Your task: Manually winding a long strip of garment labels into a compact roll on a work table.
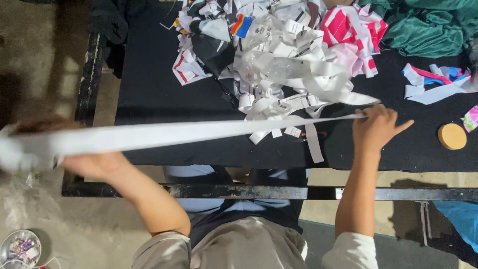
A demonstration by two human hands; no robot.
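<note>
My left hand [87, 162] gripping one end of a long white strip [199, 132], my right hand [376, 129] pinching the other end, strip stretched across the black surface [154, 94], tangled strip pile [279, 65] behind, round cork disc [452, 136] right

Cloth on a matt table

We see a smooth white fabric strip [189, 133], matt black table [149, 89] covering, glossy green cloth [428, 25], and a rough, scuffed metal frame [249, 191].

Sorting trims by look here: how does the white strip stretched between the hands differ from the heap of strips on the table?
The white strip is one long band pulled flat from left hand to right hand; the heap is many tangled, looped pieces. The strip looks plain white; the heap mixes in red, pink and black. Both are flat ribbon-like bands.
</note>
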